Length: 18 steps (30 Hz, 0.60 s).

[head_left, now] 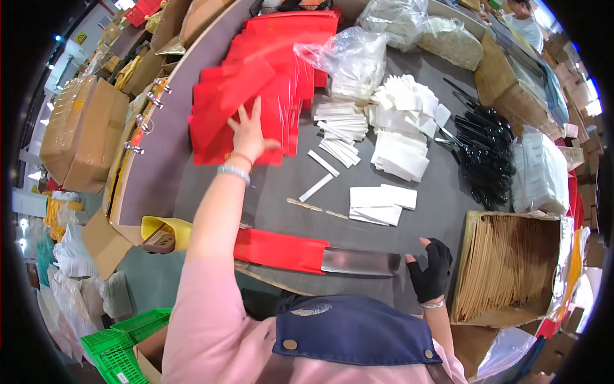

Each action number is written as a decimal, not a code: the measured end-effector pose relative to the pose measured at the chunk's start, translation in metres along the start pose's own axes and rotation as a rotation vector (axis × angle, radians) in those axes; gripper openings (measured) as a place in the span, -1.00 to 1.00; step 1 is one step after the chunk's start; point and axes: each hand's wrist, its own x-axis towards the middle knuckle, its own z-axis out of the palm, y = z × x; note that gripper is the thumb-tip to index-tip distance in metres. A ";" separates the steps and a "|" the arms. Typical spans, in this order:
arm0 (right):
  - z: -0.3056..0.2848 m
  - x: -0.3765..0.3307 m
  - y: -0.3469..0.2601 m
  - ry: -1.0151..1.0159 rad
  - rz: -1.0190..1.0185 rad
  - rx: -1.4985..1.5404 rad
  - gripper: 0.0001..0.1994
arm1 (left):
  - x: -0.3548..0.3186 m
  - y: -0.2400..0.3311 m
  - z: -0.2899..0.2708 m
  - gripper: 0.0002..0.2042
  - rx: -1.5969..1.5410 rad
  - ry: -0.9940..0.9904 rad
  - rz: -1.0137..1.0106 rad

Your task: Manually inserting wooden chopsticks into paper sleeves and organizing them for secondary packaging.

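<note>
My left hand (249, 136) is bare and open, its fingers spread over a fanned pile of red plastic sleeves (217, 96) at the far left of the table. In front of me lies a long, broad metal blade (361, 262), partly covered by a red sleeve (281, 249). At its left end, under my left forearm, a brown handle (160, 239) shows inside a yellow cover (182, 232). My right hand (430, 271), in a black fingerless glove, hovers beside the blade's right tip. Its thumb and fingers are apart and hold nothing I can see.
White paper slips (400, 153) lie in several stacks mid-table. Bundled black handled items (486, 153) and a carton of upright brown sheets (505, 269) stand to the right. A raised board (157, 153) borders the left. Green crates (118, 352) sit below left; a person (524, 25) is far right.
</note>
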 end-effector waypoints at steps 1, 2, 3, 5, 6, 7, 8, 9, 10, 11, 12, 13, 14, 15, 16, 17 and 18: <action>-0.005 0.002 0.001 0.014 -0.011 -0.007 -0.53 | 0.012 0.007 -0.002 0.32 -0.030 0.002 -0.034; -0.010 0.002 0.003 0.024 -0.024 -0.014 -0.53 | 0.016 0.011 -0.003 0.32 -0.058 0.002 -0.071; -0.014 -0.001 0.008 0.021 -0.007 -0.020 -0.53 | 0.017 0.020 -0.007 0.20 -0.061 0.028 -0.092; -0.026 -0.008 0.027 0.123 0.072 -0.052 -0.58 | 0.003 0.026 0.000 0.11 0.006 0.099 -0.012; -0.031 -0.013 0.039 0.123 0.096 -0.061 -0.58 | -0.008 0.029 0.003 0.02 0.078 0.187 0.057; -0.038 -0.021 0.054 0.224 0.169 -0.089 -0.63 | -0.022 0.040 0.000 -0.21 0.136 0.287 0.154; -0.044 -0.029 0.070 0.326 0.241 -0.123 -0.67 | -0.037 0.044 0.006 -0.34 0.045 0.315 0.259; -0.049 -0.039 0.091 0.331 0.272 -0.150 -0.67 | -0.053 0.050 0.011 -0.46 -0.057 0.343 0.369; -0.053 -0.050 0.117 0.398 0.327 -0.119 -0.72 | -0.072 0.058 0.016 -0.56 -0.183 0.254 0.428; -0.057 -0.062 0.136 0.471 0.382 -0.091 -0.76 | -0.092 0.065 0.021 -0.67 -0.308 0.162 0.490; -0.062 -0.070 0.147 0.494 0.481 -0.137 -0.78 | -0.108 0.070 0.024 -0.71 -0.337 0.092 0.458; -0.068 -0.074 0.154 0.509 0.523 -0.194 -0.77 | -0.119 0.073 0.027 -0.76 -0.364 0.021 0.430; -0.076 -0.076 0.152 0.474 0.643 -0.192 -0.73 | -0.125 0.070 0.034 -0.79 -0.409 -0.030 0.385; -0.080 -0.083 0.159 0.479 0.709 -0.182 -0.71 | -0.127 0.066 0.035 -0.82 -0.442 -0.077 0.335; -0.080 -0.090 0.163 0.481 0.770 -0.167 -0.68 | -0.127 0.063 0.039 -0.82 -0.458 -0.087 0.361; -0.085 -0.096 0.164 0.494 0.788 -0.181 -0.68 | -0.126 0.061 0.043 -0.87 -0.421 -0.064 0.405; -0.085 -0.096 0.163 0.379 0.856 -0.195 -0.67 | -0.128 0.059 0.041 -0.91 -0.368 -0.033 0.432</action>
